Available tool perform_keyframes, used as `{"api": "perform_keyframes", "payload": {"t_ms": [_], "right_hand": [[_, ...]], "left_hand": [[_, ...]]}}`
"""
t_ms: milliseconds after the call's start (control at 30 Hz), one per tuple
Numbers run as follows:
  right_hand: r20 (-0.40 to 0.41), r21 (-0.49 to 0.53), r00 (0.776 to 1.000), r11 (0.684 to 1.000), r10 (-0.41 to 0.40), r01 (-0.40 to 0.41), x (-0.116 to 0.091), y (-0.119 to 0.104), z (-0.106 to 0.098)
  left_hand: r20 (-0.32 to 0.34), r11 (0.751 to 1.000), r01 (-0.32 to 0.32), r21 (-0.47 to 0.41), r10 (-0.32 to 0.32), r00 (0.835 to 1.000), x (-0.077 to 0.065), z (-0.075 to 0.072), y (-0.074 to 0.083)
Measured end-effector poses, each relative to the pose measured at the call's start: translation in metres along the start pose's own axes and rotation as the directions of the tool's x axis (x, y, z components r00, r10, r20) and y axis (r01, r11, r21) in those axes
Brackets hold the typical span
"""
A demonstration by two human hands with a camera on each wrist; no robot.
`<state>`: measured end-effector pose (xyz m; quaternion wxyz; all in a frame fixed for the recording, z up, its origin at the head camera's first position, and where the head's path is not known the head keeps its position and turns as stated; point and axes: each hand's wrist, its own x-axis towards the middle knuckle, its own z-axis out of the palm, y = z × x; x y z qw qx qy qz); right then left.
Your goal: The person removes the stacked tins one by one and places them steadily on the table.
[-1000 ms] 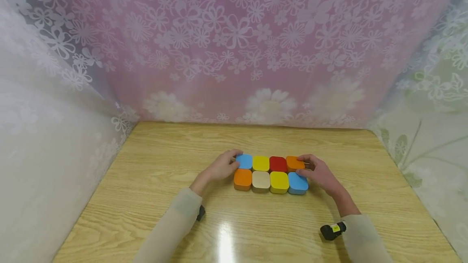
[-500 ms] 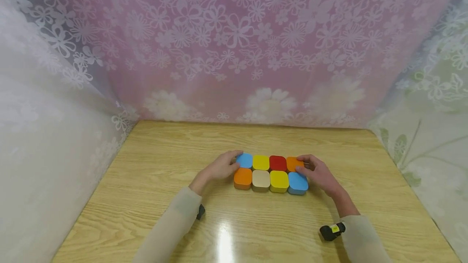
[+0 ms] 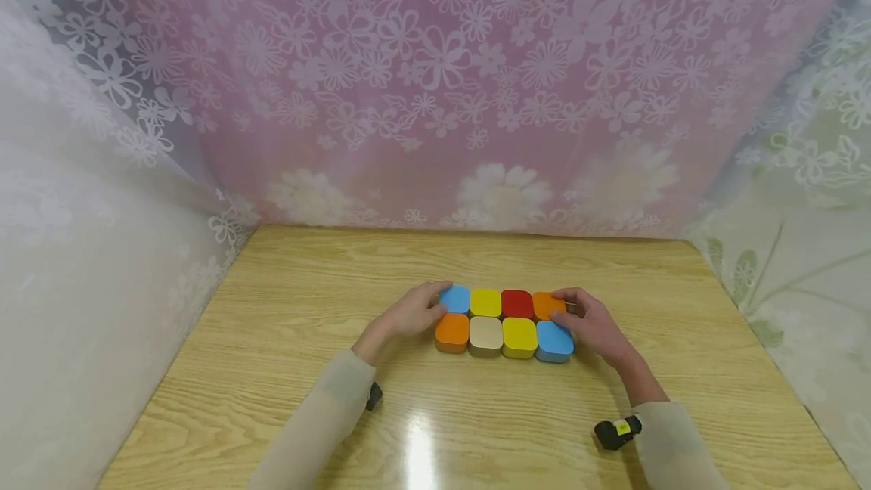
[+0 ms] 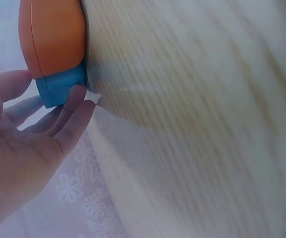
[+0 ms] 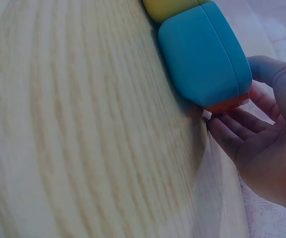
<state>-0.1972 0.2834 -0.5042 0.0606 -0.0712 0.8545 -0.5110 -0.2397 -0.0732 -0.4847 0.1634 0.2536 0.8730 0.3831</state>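
Note:
Small rounded square boxes, each with a seam near its top, stand in two touching rows. At the back row's left end my left hand (image 3: pixel 413 311) holds the blue box (image 3: pixel 454 298), thumb at its near corner and fingers behind. The orange box (image 3: pixel 452 333) sits just in front. My right hand (image 3: pixel 595 326) holds the orange box at the back right (image 3: pixel 547 304); its thumb lies by the front blue box (image 3: pixel 554 340). In the left wrist view, fingers (image 4: pixel 73 106) curve beside the blue box. In the right wrist view, the front blue box hides most of the held orange one.
Between the ends are a yellow box (image 3: pixel 486 302) and a red box (image 3: pixel 517 304) behind, a beige box (image 3: pixel 486 334) and another yellow box (image 3: pixel 519 337) in front. The wooden table (image 3: pixel 306 271) meets a pink flowered curtain (image 3: pixel 435 97) at its back edge.

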Motion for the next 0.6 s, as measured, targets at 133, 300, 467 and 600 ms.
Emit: {"api": "perform_keyframes", "payload": {"t_ms": [133, 300, 467, 600], "right_hand": [[-0.014, 0.016, 1.0, 1.0, -0.003, 0.003, -0.003, -0.003, 0.001], [-0.032, 0.007, 0.999, 1.0, -0.003, 0.003, -0.007, -0.007, 0.001], [-0.055, -0.024, 0.998, 1.0, 0.013, -0.015, -0.011, -0.011, 0.002], [-0.107, -0.063, 0.994, 0.998, -0.013, 0.006, -0.015, -0.015, 0.004]], "left_hand": [[0.0, 1.0, -0.011, -0.008, 0.011, 1.0, 0.0, 0.0, 0.0], [-0.009, 1.0, -0.024, -0.017, 0.024, 1.0, -0.003, -0.002, 0.002], [-0.024, 0.999, -0.03, 0.013, 0.03, 0.999, -0.01, -0.002, 0.004], [-0.075, 1.0, -0.009, 0.02, 0.01, 0.997, -0.02, -0.002, 0.005]]}}
